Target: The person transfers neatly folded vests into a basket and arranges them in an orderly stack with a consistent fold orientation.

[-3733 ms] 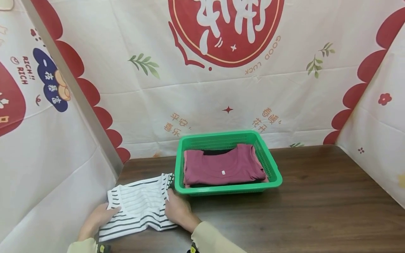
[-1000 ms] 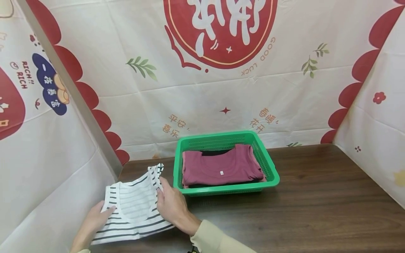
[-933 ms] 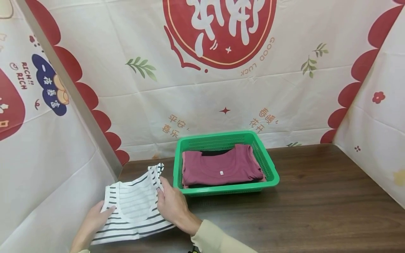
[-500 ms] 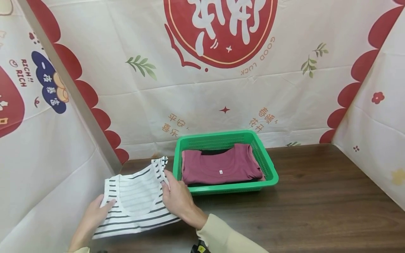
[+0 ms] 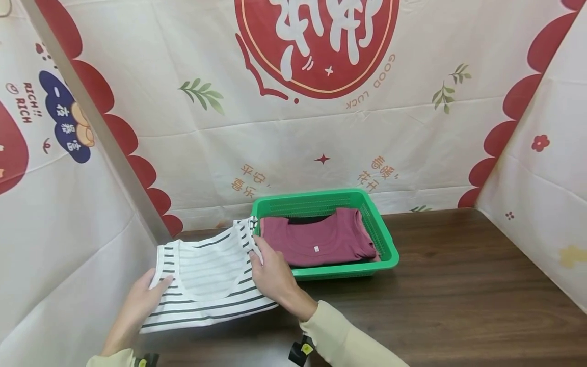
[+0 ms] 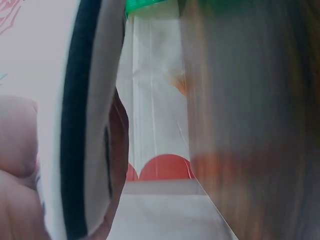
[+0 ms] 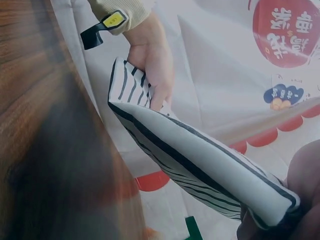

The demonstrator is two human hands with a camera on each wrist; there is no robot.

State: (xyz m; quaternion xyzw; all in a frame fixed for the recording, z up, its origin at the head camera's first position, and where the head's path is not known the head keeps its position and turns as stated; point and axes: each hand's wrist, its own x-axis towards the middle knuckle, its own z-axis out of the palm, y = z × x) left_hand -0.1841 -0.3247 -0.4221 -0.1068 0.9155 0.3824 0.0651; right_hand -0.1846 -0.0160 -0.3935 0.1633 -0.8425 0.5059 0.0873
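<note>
A folded white shirt with black stripes (image 5: 206, 306) hangs between my two hands, its scooped neckline facing up. My left hand (image 5: 143, 300) pinches its left edge, thumb on top and fingers underneath. On the right edge my right hand (image 5: 275, 272) grips it the same way, close to the front left of the green basket (image 5: 344, 272). Seen from the right wrist, the folded shirt (image 7: 200, 155) is off the wooden table (image 7: 30, 125). Inside the basket lies a folded maroon shirt (image 5: 316, 239) with a small white tag; pink and black cloth shows around it.
Behind the basket rises a printed white cloth wall (image 5: 284, 148) with red scallops. Another cloth panel (image 5: 78, 244) stands close to my left arm, and one more (image 5: 550, 193) bounds the right side. The dark wooden table (image 5: 458, 285) stretches right of the basket.
Both hands have lifted the striped shirt off the table and carried it right and away from me. Its right corner now overlaps the basket's left rim. The maroon shirt has stayed in the basket.
</note>
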